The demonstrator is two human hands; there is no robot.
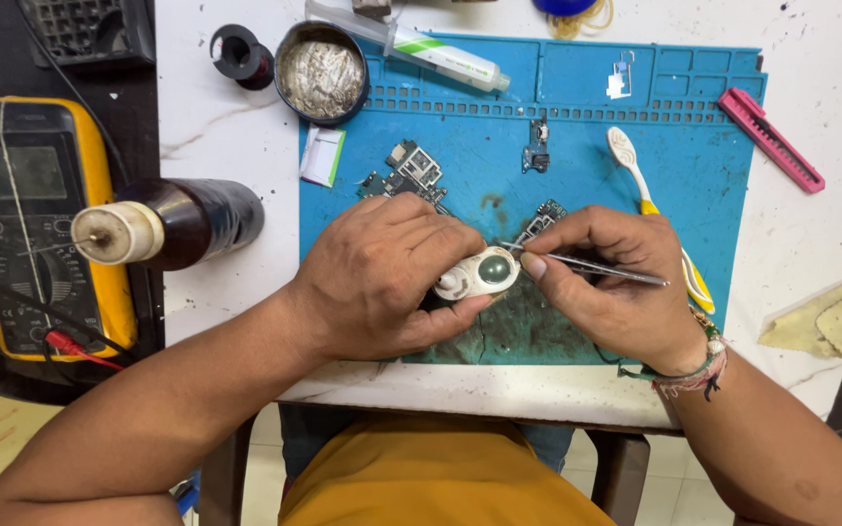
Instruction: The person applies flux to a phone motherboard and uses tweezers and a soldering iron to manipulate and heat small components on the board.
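White earbud case [478, 274] clamped in left hand [382, 278] grip — right hand [616, 287] pinching tweezers [587, 264] beside it.

A small white oval part [477, 274] with a round dark-green dome lies flat on the blue mat [713, 166], near its front edge. Thin metal tweezers [596, 266] lie almost level, tips just above the dome.
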